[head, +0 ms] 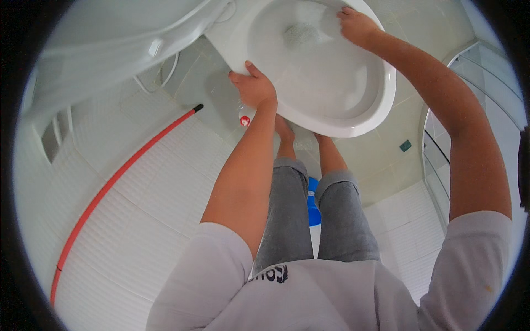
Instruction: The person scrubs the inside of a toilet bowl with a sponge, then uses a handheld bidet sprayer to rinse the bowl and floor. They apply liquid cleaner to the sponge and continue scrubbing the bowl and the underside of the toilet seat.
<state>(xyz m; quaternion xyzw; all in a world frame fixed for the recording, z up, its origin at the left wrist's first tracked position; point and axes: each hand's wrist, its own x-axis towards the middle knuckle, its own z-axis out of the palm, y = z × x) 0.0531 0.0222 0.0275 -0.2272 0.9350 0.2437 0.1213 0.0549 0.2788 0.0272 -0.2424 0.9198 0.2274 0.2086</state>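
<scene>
A white ceramic toilet bowl [327, 87] without a seat lies before me, with a bubbly patch near its far inner side. My left hand [254, 87] grips the bowl's left edge, thumb on top and fingers bent at the side. Over the far right part of the rim is my right hand [359, 27], its fingers curled against the bowl's inner wall. Whether anything is inside those fingers is hidden. Close to my left wrist, a bottle with a red cap [245, 121] stands on the floor, partly covered by my forearm.
A red pole [109, 184] with a black tip leans along the white tiled wall at left. A green scouring pad [405, 145] lies on the floor at right, near a glass shower enclosure [434, 153]. Something blue [313, 207] shows between my legs.
</scene>
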